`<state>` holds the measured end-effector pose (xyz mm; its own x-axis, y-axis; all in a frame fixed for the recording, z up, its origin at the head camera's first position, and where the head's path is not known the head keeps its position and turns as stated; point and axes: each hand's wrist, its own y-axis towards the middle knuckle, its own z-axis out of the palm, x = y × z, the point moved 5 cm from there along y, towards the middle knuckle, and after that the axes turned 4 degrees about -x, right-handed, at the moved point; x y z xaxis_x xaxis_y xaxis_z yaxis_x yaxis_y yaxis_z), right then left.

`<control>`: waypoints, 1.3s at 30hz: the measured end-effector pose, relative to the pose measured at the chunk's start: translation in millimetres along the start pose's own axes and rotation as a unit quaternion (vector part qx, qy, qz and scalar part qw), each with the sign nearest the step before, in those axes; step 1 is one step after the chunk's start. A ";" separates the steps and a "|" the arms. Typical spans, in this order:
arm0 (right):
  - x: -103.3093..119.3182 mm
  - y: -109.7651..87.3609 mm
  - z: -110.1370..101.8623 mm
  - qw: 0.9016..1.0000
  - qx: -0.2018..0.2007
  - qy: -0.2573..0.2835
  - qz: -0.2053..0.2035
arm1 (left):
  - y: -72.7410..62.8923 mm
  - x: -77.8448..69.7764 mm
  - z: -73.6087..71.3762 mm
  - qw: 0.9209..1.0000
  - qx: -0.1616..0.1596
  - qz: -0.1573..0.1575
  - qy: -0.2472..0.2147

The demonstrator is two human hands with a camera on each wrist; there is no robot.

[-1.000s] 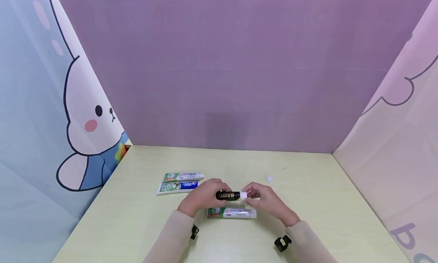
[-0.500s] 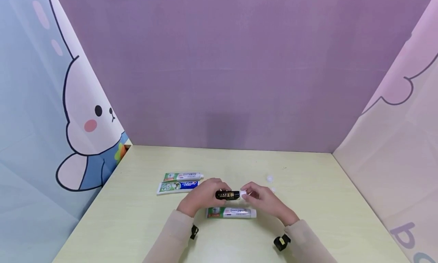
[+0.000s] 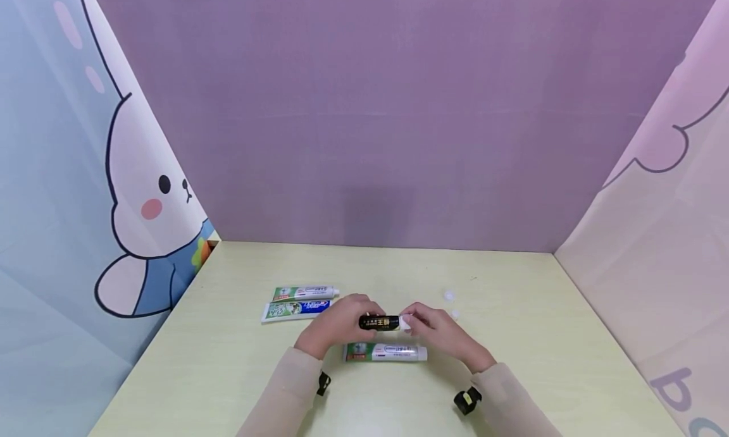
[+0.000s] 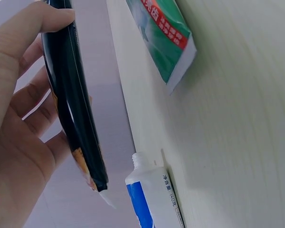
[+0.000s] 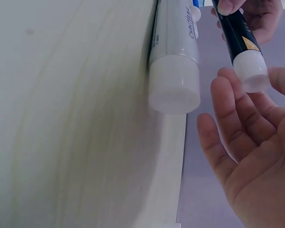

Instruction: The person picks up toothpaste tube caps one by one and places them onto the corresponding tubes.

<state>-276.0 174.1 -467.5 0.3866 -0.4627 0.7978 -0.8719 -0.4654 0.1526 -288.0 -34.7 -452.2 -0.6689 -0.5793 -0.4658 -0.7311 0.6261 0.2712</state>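
My left hand point(image 3: 343, 322) grips a black toothpaste tube point(image 3: 378, 323), thumb on one side and fingers behind it, as the left wrist view shows. The tube lies sideways above the table, its white cap point(image 5: 251, 71) pointing right. At that cap, my right hand point(image 3: 441, 332) pinches with thumb and index finger, the other fingers loosely bent. Just below both hands lies a green and white toothpaste tube point(image 3: 393, 353) with its white cap on. In the left wrist view, a blue and white toothpaste tube point(image 4: 152, 194) shows a bare threaded nozzle.
Left of the hands, another green and white tube point(image 3: 307, 293) lies behind the blue and white one. Two small white caps point(image 3: 449, 295) rest on the pale table point(image 3: 512, 310) beyond my right hand. A purple panel point(image 3: 376, 140) stands at the back, with printed cloths at both sides.
The right fingers have shifted slightly on the white cap. A second small cap behind the right hand, not visible one second ago, now shows. My left hand and the black tube stay almost still.
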 end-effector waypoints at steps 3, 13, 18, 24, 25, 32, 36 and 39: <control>-0.9 0.9 0.8 1.000 -0.003 -0.005 0.006 | 0.5 -1.0 -0.2 1.000 -0.002 0.004 0.003; -2.0 -0.7 2.9 1.000 0.008 0.000 0.026 | -0.5 -1.4 1.7 1.000 0.006 -0.011 0.001; -1.6 -3.0 1.1 1.000 0.006 -0.015 0.014 | -1.0 -1.2 1.6 1.000 0.004 -0.010 0.003; 12.4 -4.4 -2.6 1.000 -0.003 0.014 -0.004 | -0.2 -0.4 -0.9 1.000 -0.001 -0.007 -0.005; 14.4 -4.3 -3.0 1.000 -0.005 0.017 -0.006 | -0.1 -0.1 -1.2 1.000 -0.002 -0.007 -0.006; 1.0 -1.2 -1.3 0.999 -0.026 0.013 -0.023 | -0.2 -0.7 -1.6 1.000 -0.011 0.003 -0.006; -1.0 -1.3 -1.9 0.999 -0.025 0.012 -0.024 | -0.4 -0.4 -1.1 1.000 -0.014 0.010 -0.002; -1.0 -1.6 -3.1 0.999 -0.024 0.002 -0.021 | -1.0 -0.1 -1.2 1.000 -0.014 0.008 -0.003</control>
<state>-276.0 177.6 -466.7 0.4216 -0.4411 0.7923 -0.8687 -0.4469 0.2136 -287.3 -35.8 -451.4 -0.6801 -0.5656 -0.4664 -0.7233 0.6212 0.3015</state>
